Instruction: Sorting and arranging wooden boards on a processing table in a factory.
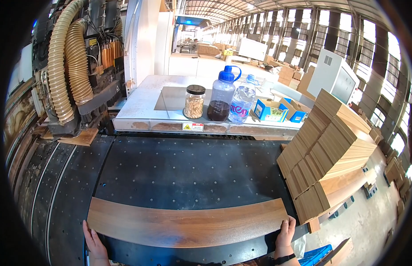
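Note:
A long brown wood-grain board lies crosswise in front of me, low over the black machine bed. My left hand is at its left end, with the fingers along the corner and the thumb beside the near edge. At the opposite end my right hand grips the near corner, fingers curled over the edge. A dark band circles my right wrist. The undersides of both hands are hidden, and whether the board rests fully on the bed I cannot tell.
Stacked brown boards rise at the right. Beyond the bed, a white ledge carries a dowel jar, a blue-lidded jug, a clear bottle and a small blue box. Ribbed hoses hang from machinery at left.

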`<state>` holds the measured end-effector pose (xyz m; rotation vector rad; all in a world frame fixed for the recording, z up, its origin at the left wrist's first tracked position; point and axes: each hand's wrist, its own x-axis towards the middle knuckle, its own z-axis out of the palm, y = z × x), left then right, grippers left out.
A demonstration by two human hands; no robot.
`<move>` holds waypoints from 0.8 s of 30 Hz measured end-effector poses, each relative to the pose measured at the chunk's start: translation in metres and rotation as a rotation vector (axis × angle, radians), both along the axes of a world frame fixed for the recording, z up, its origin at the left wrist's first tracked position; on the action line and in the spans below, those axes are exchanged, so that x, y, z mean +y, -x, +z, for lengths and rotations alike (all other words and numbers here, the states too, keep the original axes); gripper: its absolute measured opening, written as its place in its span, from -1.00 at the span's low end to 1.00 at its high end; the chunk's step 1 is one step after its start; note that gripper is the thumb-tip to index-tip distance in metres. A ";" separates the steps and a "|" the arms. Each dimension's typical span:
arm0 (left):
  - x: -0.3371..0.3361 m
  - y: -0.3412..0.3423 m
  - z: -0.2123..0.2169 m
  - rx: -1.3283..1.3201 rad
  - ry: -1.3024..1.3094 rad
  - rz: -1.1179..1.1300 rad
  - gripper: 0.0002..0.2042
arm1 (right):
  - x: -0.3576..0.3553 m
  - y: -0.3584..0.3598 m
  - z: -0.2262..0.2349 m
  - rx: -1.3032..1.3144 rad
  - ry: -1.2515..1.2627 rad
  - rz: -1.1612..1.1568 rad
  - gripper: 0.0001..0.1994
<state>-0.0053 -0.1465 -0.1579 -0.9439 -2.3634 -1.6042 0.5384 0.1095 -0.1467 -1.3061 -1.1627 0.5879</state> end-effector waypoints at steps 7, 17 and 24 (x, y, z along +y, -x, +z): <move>0.000 -0.001 -0.001 -0.008 0.032 0.024 -0.59 | 0.002 -0.005 -0.008 0.037 -0.004 0.010 -0.80; 0.001 -0.002 0.001 -0.002 0.001 -0.006 -0.59 | 0.000 -0.002 -0.004 0.008 0.000 -0.003 -0.80; 0.002 0.000 -0.002 0.020 0.014 0.008 -0.59 | 0.002 -0.005 -0.009 0.001 -0.002 -0.013 -0.80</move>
